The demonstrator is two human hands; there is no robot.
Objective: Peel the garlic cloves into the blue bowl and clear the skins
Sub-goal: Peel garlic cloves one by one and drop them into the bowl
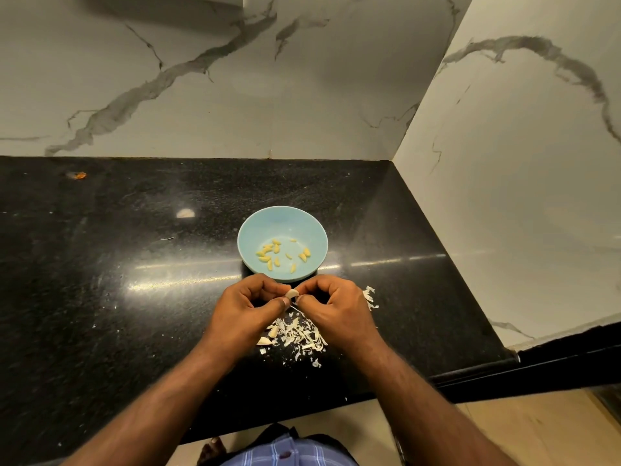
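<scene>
1. Both hands work just in front of the blue bowl [317, 230], above the black bench [100, 297]. Left hand [247, 302] and right hand [336, 304] meet fingertip to fingertip, together pinching one garlic clove [292, 293], pale and seemingly part-skinned.
2. Done so far: roughly a dozen peeled cloves [282, 252], yellowish, lie scattered on the bowl's floor.
3. Skins: a loose pile of skins [299, 332] sits on the bench right under the hands; a smaller tuft [369, 297] shows beside the right hand. None cleared yet, by the look of it.
4. Left to peel: at least two unpeeled cloves [268, 335] lie at the left edge of the pile. More may be mixed in; cannot tell.
5. Judgement: peeling well along, near its end; the skin clearing is wholly outstanding.
6. Hard to make out: how much skin remains on the held clove; fingers cover most of it. The hands hide part of the pile.
</scene>
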